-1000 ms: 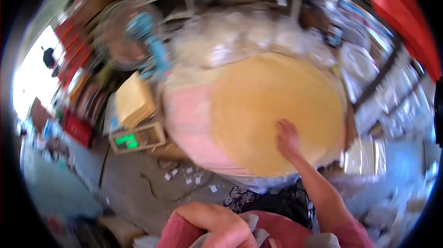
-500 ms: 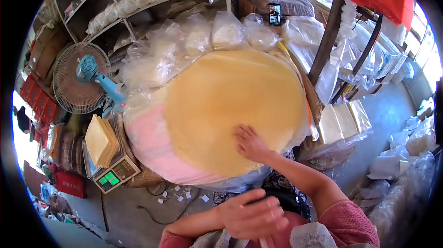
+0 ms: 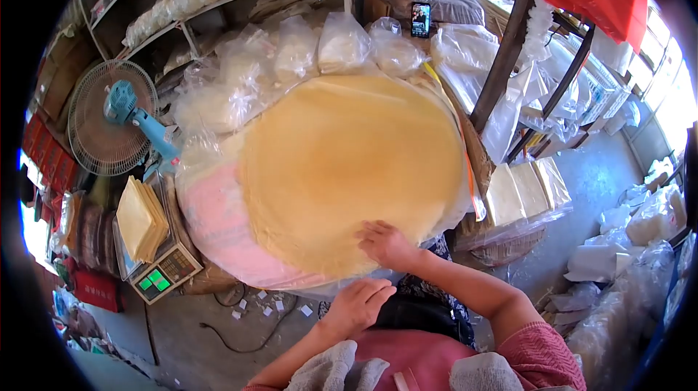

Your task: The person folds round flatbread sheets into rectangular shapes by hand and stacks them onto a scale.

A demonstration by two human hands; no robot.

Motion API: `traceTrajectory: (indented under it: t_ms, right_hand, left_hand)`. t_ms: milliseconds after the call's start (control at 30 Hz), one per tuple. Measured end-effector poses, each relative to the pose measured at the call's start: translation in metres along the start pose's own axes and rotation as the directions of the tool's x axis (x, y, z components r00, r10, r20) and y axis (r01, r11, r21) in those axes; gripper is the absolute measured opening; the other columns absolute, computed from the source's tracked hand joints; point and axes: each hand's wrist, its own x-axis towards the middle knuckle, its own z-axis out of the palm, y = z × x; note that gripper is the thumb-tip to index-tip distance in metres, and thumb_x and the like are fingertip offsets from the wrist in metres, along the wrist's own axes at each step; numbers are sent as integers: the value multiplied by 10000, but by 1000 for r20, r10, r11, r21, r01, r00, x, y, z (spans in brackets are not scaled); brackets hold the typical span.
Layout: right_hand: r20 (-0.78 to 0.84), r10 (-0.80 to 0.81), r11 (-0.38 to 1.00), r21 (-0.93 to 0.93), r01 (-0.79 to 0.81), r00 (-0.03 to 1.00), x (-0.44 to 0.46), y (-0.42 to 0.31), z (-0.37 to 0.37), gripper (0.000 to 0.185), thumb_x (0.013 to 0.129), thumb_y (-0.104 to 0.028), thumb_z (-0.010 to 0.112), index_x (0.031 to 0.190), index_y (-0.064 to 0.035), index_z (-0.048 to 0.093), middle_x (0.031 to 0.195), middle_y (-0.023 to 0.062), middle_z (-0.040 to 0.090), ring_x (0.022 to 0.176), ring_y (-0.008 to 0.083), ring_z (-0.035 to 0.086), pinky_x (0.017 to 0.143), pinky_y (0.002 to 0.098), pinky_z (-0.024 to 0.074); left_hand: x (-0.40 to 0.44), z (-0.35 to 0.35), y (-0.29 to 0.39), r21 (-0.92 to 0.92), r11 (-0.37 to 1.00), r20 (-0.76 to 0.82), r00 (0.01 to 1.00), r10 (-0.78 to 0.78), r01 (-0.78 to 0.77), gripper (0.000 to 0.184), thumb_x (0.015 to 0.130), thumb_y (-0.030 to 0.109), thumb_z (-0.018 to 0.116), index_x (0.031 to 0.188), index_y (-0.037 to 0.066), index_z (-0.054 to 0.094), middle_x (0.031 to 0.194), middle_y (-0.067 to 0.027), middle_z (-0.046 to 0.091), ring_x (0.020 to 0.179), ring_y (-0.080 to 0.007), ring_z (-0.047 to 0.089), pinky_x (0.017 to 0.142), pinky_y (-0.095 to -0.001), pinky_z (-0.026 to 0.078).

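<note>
A large round stack of thin yellow sheets (image 3: 349,158) lies on a pink and white covering (image 3: 225,216). My right hand (image 3: 389,244) rests on the sheets near their front edge, its fingers spread. My left hand (image 3: 360,305) is just below the stack's front edge, fingers bent together; whatever may be between its fingertips is too small to make out.
On the left, a scale (image 3: 171,269) bears folded yellow sheets (image 3: 142,220) beside a fan (image 3: 114,116). Plastic bags (image 3: 343,43) line the back, with a phone (image 3: 420,20) nearby. Wrapped stacks (image 3: 518,191) are at right. Paper scraps (image 3: 267,311) and a cord dot the floor.
The view has shifted and steadied. My right hand has slid toward the stack's front edge. My left hand has risen from near my body to that edge, its fingers closing.
</note>
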Motion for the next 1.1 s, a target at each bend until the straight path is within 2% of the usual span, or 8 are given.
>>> traceTrajectory:
  t_ms: [167, 567, 633, 667, 800, 900, 1000, 1100]
  right_hand:
    - [-1, 32, 991, 129, -31, 999, 4, -3, -10, 187, 755, -207, 643, 875, -66, 617, 1161, 88, 568, 1179, 321, 496, 961, 442, 411]
    - [-103, -11, 1000, -22, 9, 995, 5, -11, -1, 140, 727, -185, 668, 793, -83, 598, 1089, 115, 580, 1115, 328, 538, 923, 442, 441]
    - [4, -53, 998, 27, 53, 999, 1, 0, 10, 168, 755, -226, 591, 833, -85, 637, 1080, 124, 610, 1133, 341, 528, 929, 457, 440]
    - [51, -95, 994, -45, 97, 994, 3, 3, 10, 165, 762, -254, 580, 795, -103, 638, 1045, 115, 632, 1105, 347, 546, 906, 449, 459]
    - [-140, 20, 989, 145, 1, 990, 17, -4, -14, 88, 720, -109, 650, 711, -73, 570, 962, 69, 666, 985, 285, 635, 802, 389, 514]
    - [-88, 99, 972, 221, -77, 991, 18, -2, -17, 76, 734, -88, 641, 715, -55, 575, 1011, 88, 668, 977, 276, 646, 791, 383, 518]
    - [-132, 130, 970, 224, -98, 983, 22, -5, -17, 59, 733, -108, 623, 751, -57, 599, 942, 63, 656, 973, 295, 631, 808, 394, 516]
    - [-82, 222, 955, 221, -199, 972, 30, -17, -20, 74, 746, -135, 630, 764, -68, 604, 884, 68, 624, 911, 282, 614, 831, 400, 486]
  left_hand:
    - [-20, 18, -16, -25, 998, 32, 998, -58, 59, 302, 694, -17, 620, 986, 58, 636, 994, -85, 623, 857, -268, 634, 744, -361, 529]
    - [-38, 37, -25, -21, 992, 86, 989, -118, 120, 251, 703, 6, 623, 941, 85, 636, 941, -75, 640, 809, -269, 639, 711, -358, 527]
    - [-46, 40, -26, -23, 988, 96, 984, -151, 154, 211, 725, 31, 615, 927, 90, 630, 939, -73, 641, 804, -277, 637, 710, -365, 527]
    - [-45, 40, -25, -31, 987, 87, 984, -157, 160, 218, 717, 22, 620, 925, 85, 627, 936, -75, 641, 809, -279, 638, 713, -366, 527]
    - [-42, 33, -26, -84, 977, 25, 980, -196, 198, 259, 685, -32, 619, 924, 67, 622, 934, -81, 639, 830, -282, 639, 722, -366, 529]
    - [-46, 31, -32, -87, 961, -50, 962, -268, 263, 301, 666, -79, 597, 934, 55, 621, 945, -92, 642, 844, -292, 639, 725, -372, 531]
    - [-47, 26, -41, -134, 920, -101, 918, -383, 369, 318, 667, -98, 572, 943, 53, 622, 952, -104, 647, 848, -303, 637, 722, -378, 533]
    - [-51, 20, -49, -125, 916, -119, 911, -395, 381, 307, 675, -99, 567, 937, 51, 625, 945, -115, 651, 850, -307, 638, 717, -380, 535]
